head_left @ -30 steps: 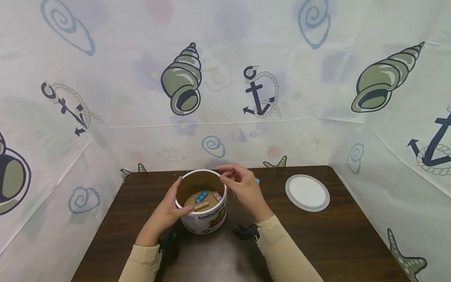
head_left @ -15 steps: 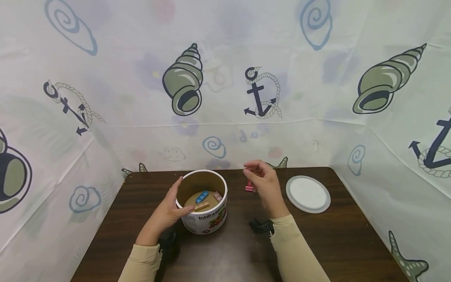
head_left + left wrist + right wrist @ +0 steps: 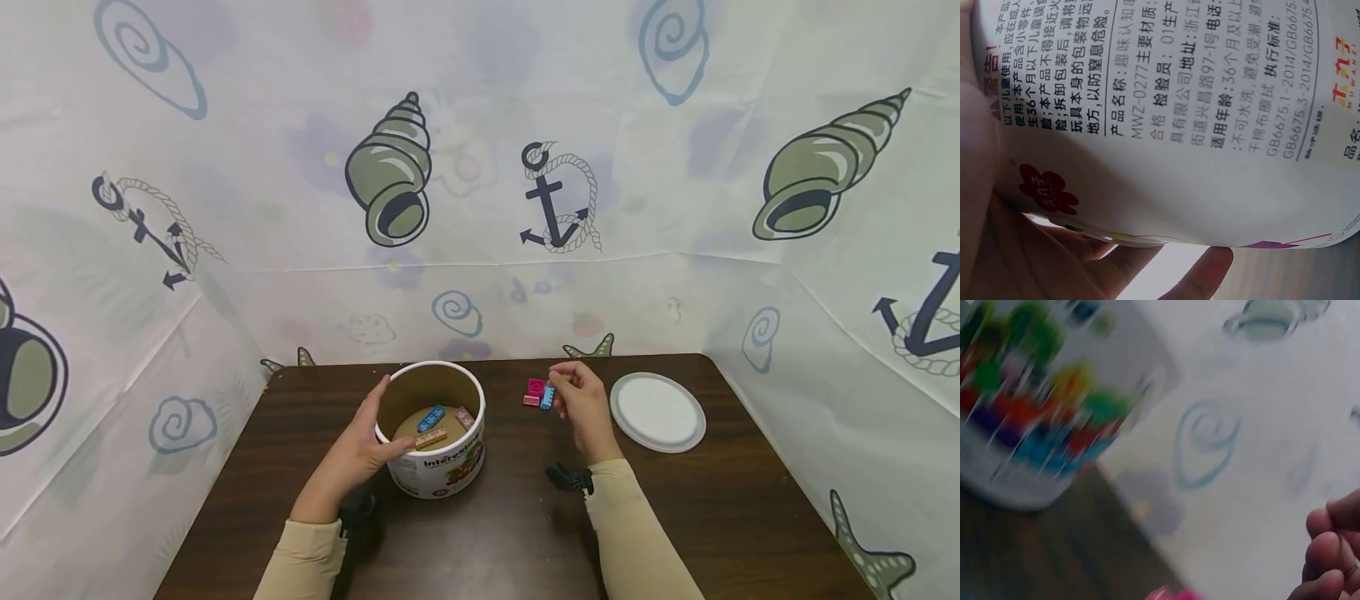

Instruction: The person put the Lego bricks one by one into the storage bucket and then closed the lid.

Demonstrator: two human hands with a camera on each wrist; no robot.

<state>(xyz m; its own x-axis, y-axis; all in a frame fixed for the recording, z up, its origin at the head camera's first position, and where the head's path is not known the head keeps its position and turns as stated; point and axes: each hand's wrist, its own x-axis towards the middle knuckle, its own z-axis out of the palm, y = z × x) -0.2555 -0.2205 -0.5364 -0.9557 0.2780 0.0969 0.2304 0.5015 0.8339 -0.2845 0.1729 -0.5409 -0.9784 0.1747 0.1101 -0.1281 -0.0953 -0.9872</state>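
Note:
A round white tub with a printed label stands on the table, its top uncovered. My left hand grips its left side, thumb over the near rim and fingers around the wall. Inside lie a blue block, a yellow block and a pink block. To the tub's right, two magenta blocks sit beside a light-blue block. My right hand is at the light-blue block, fingers loosely bent; whether they touch it is unclear. In the right wrist view its fingertips show nothing held.
A round white lid lies flat to the right of my right hand. The dark wooden table ends at a patterned cloth backdrop, which also hangs along both sides.
My right hand has moved right from the tub's rim to the loose blocks and lowered slightly, bringing those blocks into view. My left hand and the tub have stayed put.

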